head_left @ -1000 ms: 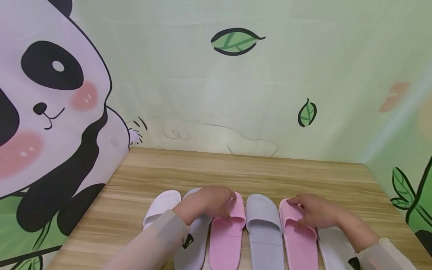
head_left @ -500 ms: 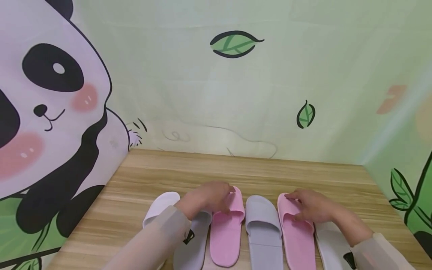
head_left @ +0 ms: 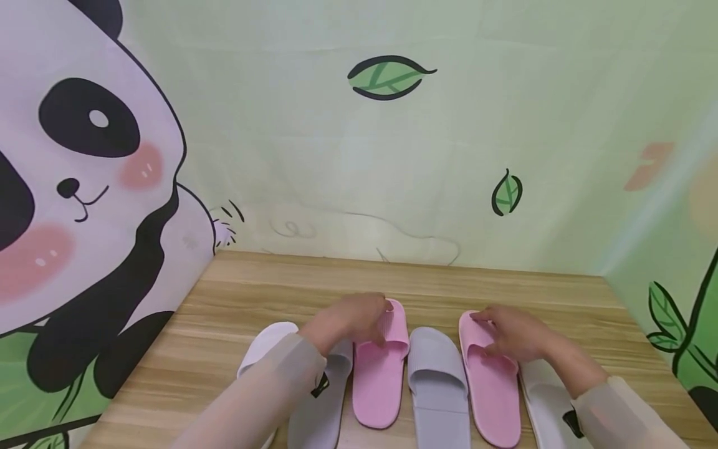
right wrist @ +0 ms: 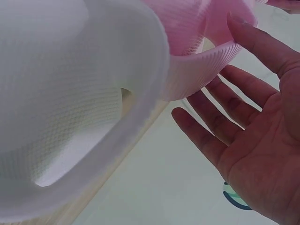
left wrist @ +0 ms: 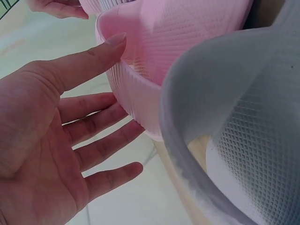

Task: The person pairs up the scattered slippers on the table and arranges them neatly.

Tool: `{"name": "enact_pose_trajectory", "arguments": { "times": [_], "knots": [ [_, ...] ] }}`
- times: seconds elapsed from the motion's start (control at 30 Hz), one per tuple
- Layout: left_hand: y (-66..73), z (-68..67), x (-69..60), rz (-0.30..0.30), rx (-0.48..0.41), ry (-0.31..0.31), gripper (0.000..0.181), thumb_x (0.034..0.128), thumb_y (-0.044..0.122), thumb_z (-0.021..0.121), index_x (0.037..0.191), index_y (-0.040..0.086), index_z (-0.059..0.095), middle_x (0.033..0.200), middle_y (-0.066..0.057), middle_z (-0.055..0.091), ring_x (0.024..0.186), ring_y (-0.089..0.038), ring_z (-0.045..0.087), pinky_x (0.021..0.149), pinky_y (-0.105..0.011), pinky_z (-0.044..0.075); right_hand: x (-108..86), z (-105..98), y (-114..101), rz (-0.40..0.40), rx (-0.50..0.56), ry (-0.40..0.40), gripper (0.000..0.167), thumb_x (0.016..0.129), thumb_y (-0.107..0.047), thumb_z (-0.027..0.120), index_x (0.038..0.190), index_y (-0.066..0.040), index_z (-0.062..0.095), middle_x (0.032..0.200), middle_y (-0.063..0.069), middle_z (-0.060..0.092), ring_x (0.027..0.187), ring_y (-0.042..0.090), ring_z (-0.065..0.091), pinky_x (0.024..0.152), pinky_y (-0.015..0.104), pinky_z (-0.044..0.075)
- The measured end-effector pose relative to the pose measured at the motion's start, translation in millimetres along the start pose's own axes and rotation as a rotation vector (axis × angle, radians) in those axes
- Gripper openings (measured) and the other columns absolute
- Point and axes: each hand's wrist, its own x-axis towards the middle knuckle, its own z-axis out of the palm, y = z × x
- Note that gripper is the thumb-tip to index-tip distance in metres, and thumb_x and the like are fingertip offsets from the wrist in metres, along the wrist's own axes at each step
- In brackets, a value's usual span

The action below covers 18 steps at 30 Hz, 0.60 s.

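Note:
In the head view my left hand (head_left: 359, 318) pinches the strap of a pink slipper (head_left: 378, 386). The left wrist view shows the left thumb inside the pink strap (left wrist: 140, 96) and fingers against its outside. My right hand (head_left: 513, 333) grips the strap of the other pink slipper (head_left: 495, 399) the same way, its thumb inside the strap (right wrist: 201, 70) in the right wrist view. Between the pink slippers lies a grey slipper (head_left: 439, 386). Both pink ones reach farther back than it.
Another grey slipper (head_left: 320, 411) and a white slipper (head_left: 269, 343) lie at the left, partly under the left sleeve. A second white slipper (head_left: 552, 405) is beside the right forearm. Behind the wooden surface (head_left: 314, 268) stands a green printed wall (head_left: 280, 125).
Both hands have moved away from the body, and the two pink slippers have slid back with them past the grey one between. The head view has also shifted slightly.

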Motion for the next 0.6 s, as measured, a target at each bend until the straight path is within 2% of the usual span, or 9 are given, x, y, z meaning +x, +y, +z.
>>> {"name": "enact_pose_trajectory", "arguments": {
  "times": [0.13,0.33,0.5,0.6],
  "knots": [
    [-1.1,-0.6,4.7,-0.017,0.006,0.013,0.069,0.0794,0.034,0.09,0.14,0.016,0.064,0.124,-0.001,0.068,0.094,-0.015,0.062,0.093,-0.038,0.057,6.3,-2.4,-1.5,0.038,0.0,-0.001,0.067,0.079,-0.023,0.088,0.136,0.002,0.064,0.111,0.011,0.068,0.093,0.021,0.058,0.083,0.042,0.053],
    [-2.5,-2.0,11.4,-0.024,0.02,0.05,0.07,0.079,0.035,0.09,0.14,0.016,0.063,0.123,0.0,0.066,0.094,-0.016,0.062,0.093,-0.04,0.057,13.4,-5.5,-2.0,0.061,-0.01,0.025,0.069,0.079,-0.024,0.088,0.138,0.002,0.063,0.119,0.016,0.068,0.106,0.031,0.065,0.093,0.053,0.055],
    [-4.6,-2.5,19.1,-0.032,0.006,0.102,0.068,0.0782,0.033,0.091,0.139,0.015,0.065,0.124,0.0,0.066,0.098,-0.017,0.063,0.095,-0.04,0.057,20.9,-7.4,-1.1,0.073,-0.045,0.057,0.07,0.077,-0.025,0.089,0.137,0.001,0.064,0.118,0.017,0.069,0.096,0.027,0.063,0.083,0.047,0.055],
    [-5.7,-2.2,24.4,-0.041,-0.013,0.123,0.069,0.0774,0.031,0.092,0.139,0.014,0.065,0.125,0.0,0.067,0.101,-0.017,0.065,0.096,-0.038,0.056,25.7,-7.0,1.6,0.091,-0.06,0.065,0.071,0.078,-0.027,0.089,0.137,0.002,0.063,0.118,0.017,0.069,0.095,0.026,0.062,0.083,0.048,0.055]
  ]
}}
